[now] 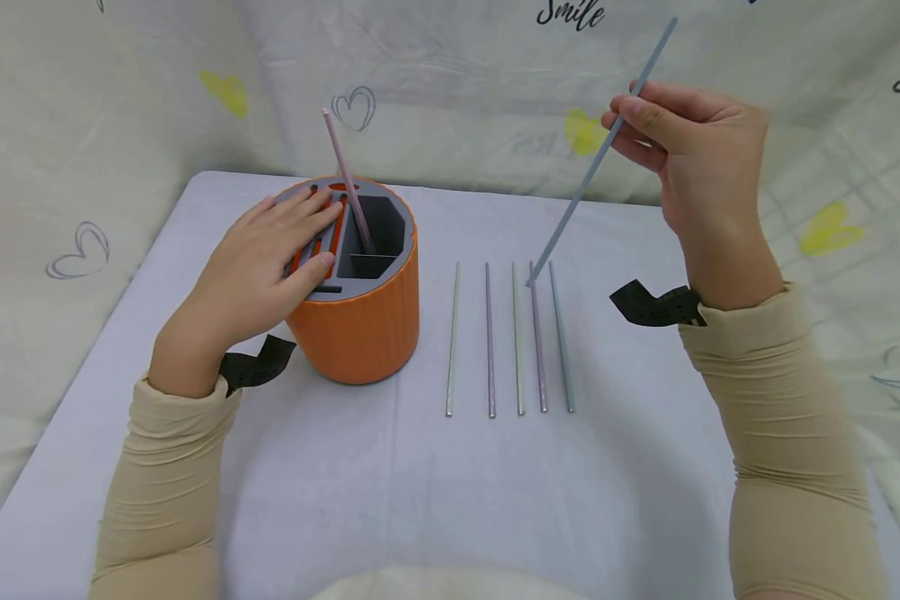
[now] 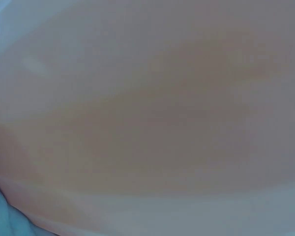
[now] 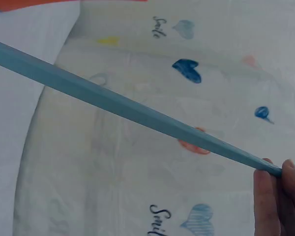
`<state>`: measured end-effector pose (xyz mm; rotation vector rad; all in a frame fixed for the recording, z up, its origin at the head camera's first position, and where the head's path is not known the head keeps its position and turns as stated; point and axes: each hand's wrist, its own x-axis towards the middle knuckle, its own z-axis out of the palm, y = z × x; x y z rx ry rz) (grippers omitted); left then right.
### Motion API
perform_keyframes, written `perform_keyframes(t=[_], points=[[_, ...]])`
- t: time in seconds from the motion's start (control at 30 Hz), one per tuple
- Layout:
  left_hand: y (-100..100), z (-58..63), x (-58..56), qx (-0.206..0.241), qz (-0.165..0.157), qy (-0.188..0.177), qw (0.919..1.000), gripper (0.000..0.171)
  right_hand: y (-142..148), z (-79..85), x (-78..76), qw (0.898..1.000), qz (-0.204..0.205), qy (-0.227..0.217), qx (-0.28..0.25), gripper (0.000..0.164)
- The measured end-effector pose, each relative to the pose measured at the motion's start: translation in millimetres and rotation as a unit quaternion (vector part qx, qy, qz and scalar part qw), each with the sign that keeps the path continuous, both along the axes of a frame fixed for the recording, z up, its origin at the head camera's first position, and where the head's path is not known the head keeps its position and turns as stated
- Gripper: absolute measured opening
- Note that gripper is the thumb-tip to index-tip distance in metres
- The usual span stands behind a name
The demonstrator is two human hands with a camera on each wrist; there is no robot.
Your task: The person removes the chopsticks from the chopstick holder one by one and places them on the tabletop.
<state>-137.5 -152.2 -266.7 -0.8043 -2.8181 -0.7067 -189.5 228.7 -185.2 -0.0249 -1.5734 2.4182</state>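
Observation:
My right hand [image 1: 701, 146] pinches a long, thin blue stick [image 1: 587, 171] near its upper end, between thumb and fingertips. The stick slants down to the left, its low end overlapping the row of sticks in the head view. In the right wrist view, the blue stick [image 3: 113, 101] runs diagonally to the fingertips. My left hand [image 1: 262, 250] lies with fingers extended on the grey top of an orange round organizer [image 1: 367, 333], covering part of its slots. A pink stick [image 1: 348, 175] leans upright in its large compartment. The left wrist view is only a blur.
Several thin sticks [image 1: 489, 342], greenish, purplish and blue, lie side by side on the white table [image 1: 390, 492], right of the organizer. A pale curtain [image 1: 450, 92] printed with hearts and words hangs behind the table's far edge.

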Motion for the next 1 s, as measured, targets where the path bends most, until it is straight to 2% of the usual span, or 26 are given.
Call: perform_keyframes(t=[0.13,0.27,0.43,0.57,0.73,0.93,1.0], points=[[0,0.1,-0.3,0.0,-0.001,0.001,1.0,0.054,22,-12.8,-6.5,0.996,0.011,-0.077,0.033,0.014],[-1,0.6,-0.3,-0.003,0.0,0.002,1.0,0.054,40,-26.7,-13.7,0.987,0.03,-0.141,0.072,0.013],[-1,0.8,-0.4,-0.004,0.001,0.002,1.0,0.054,57,-48.1,-22.9,0.973,0.07,-0.184,0.123,0.012],[0,0.5,-0.7,-0.002,0.001,0.001,1.0,0.054,70,-67.1,-28.1,0.954,0.103,-0.225,0.17,0.006],[2,0.3,-0.8,-0.001,0.0,-0.001,1.0,0.054,84,-86.2,-31.2,0.931,0.137,-0.266,0.209,0.013],[2,0.6,-1.4,-0.002,0.0,0.0,1.0,0.054,93,-107.8,-34.5,0.894,0.163,-0.314,0.275,0.015],[2,0.6,-1.9,-0.001,-0.001,0.0,1.0,0.054,94,-114.0,-34.9,0.887,0.166,-0.322,0.287,0.016]])
